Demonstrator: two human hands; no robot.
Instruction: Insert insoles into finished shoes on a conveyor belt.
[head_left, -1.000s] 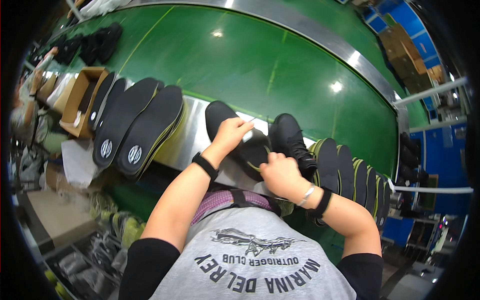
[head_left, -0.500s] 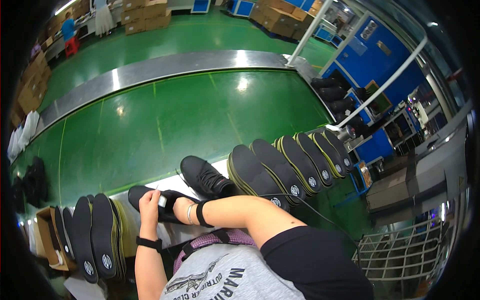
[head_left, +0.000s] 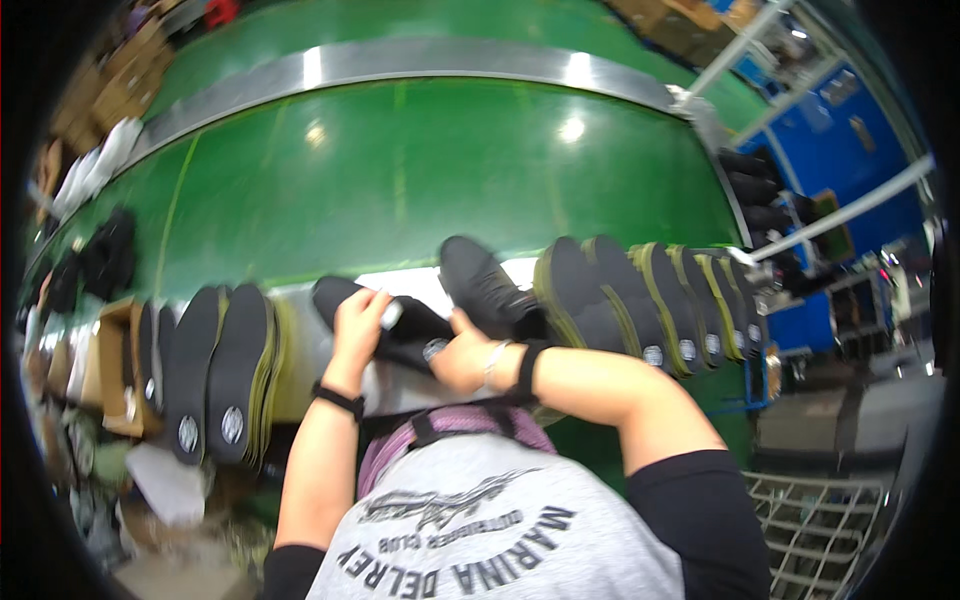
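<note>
Black insole (head_left: 385, 325) now lies flat-ish on the steel surface (head_left: 300, 350) at the near edge of the green belt (head_left: 400, 180), toe pointing left, heel end toward the right hand. Vs 0.5 s ago: cam swung back left, insole sits mid-frame instead of low-left, both hands on it as before. Vs 1 s ago the black shoe (head_left: 485, 285) is clear of the hands, standing just right of the insole. My read: work is on the insole itself, shoe parked.

Left hand (head_left: 362, 318) curled over the insole's mid part, fingers pinching a small white bit (head_left: 391, 315), prob a sticker or tab, can't tell which. Right hand (head_left: 462, 358) closed on the heel end, by the round grey logo patch.

Insole look: matte black top, thin, slight bend.

Outward: row of black/yellow-edged insoles (head_left: 640, 300) right of shoe, overlapped on edge. Another stack of insoles (head_left: 215, 375) left. Cardboard box (head_left: 110, 370) far left.
</note>
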